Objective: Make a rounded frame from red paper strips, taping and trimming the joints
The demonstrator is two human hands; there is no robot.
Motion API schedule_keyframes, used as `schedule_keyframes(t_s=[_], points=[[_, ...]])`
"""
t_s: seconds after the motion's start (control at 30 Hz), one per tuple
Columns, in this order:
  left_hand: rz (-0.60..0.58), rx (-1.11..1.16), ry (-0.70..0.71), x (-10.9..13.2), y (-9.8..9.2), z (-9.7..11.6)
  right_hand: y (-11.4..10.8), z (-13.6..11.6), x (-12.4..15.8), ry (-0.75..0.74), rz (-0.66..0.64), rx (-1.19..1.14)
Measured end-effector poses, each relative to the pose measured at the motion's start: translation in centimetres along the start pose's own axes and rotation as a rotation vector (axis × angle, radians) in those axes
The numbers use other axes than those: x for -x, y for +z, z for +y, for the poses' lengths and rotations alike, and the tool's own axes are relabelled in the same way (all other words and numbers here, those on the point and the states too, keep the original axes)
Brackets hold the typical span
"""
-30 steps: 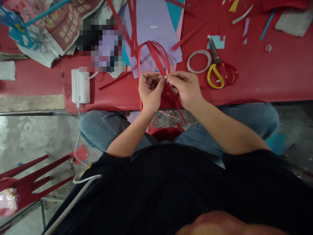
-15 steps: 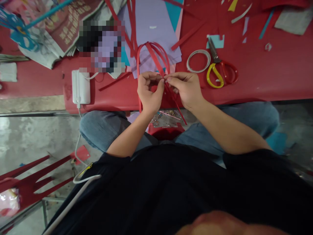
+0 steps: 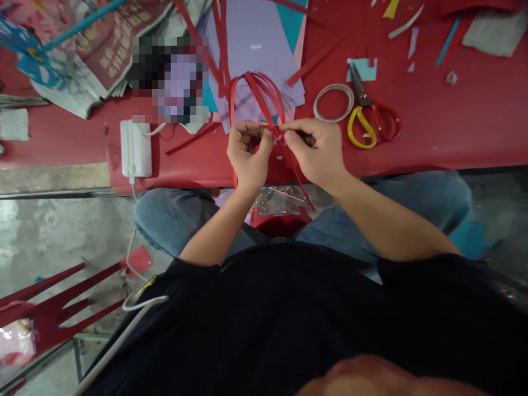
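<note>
Looped red paper strips [image 3: 259, 100] stand up over the edge of the red table, gathered low between my two hands. My left hand [image 3: 249, 157] is closed, thumb and fingertips pinching the strips where they meet. Close beside it on the right, my right hand [image 3: 322, 151] has thumb and forefinger curled together at the strips. What lies in that pinch is too small to make out. A tiny whitish scrap [image 3: 278, 138] shows between the fingertips. One strip end trails down past the table edge, below my right hand.
Right of my hands lie a tape roll [image 3: 330, 117] and scissors [image 3: 363, 100] with yellow and red handles. Purple paper sheets [image 3: 264, 33] spread behind the loops. A white power bank [image 3: 136, 148] with a cable sits at left, near newspapers [image 3: 119, 49] and a blurred-out patch.
My hands have drawn slightly apart, the fingertips no longer meeting. A whitish scrap now shows between them, and another lies just below on the table. The loops have barely moved.
</note>
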State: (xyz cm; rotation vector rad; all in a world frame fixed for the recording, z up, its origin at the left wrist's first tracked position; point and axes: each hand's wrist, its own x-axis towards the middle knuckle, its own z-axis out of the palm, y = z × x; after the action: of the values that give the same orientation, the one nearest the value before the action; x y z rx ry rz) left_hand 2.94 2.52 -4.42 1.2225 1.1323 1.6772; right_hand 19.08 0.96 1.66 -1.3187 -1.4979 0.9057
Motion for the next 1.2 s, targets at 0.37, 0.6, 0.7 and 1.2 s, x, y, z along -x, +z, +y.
schedule_keyframes(t_s=[0.37, 0.6, 0.7, 1.2], points=[[-0.052, 0.092, -0.074, -0.2, -0.2, -0.9, -0.5, -0.5, 0.6, -0.118, -0.097, 0.139], [-0.097, 0.075, -0.063, -0.4, -0.5, -1.1, -0.8, -0.2, 0.4, -0.155, -0.120, 0.199], [-0.070, 0.080, -0.074, -0.3, -0.4, -0.6, -0.8, 0.1, 0.2, -0.207, -0.123, 0.211], [-0.082, -0.213, -0.053, -0.2, 0.0, 2.9, 0.1, 1.8, -0.8, -0.059, 0.013, -0.108]])
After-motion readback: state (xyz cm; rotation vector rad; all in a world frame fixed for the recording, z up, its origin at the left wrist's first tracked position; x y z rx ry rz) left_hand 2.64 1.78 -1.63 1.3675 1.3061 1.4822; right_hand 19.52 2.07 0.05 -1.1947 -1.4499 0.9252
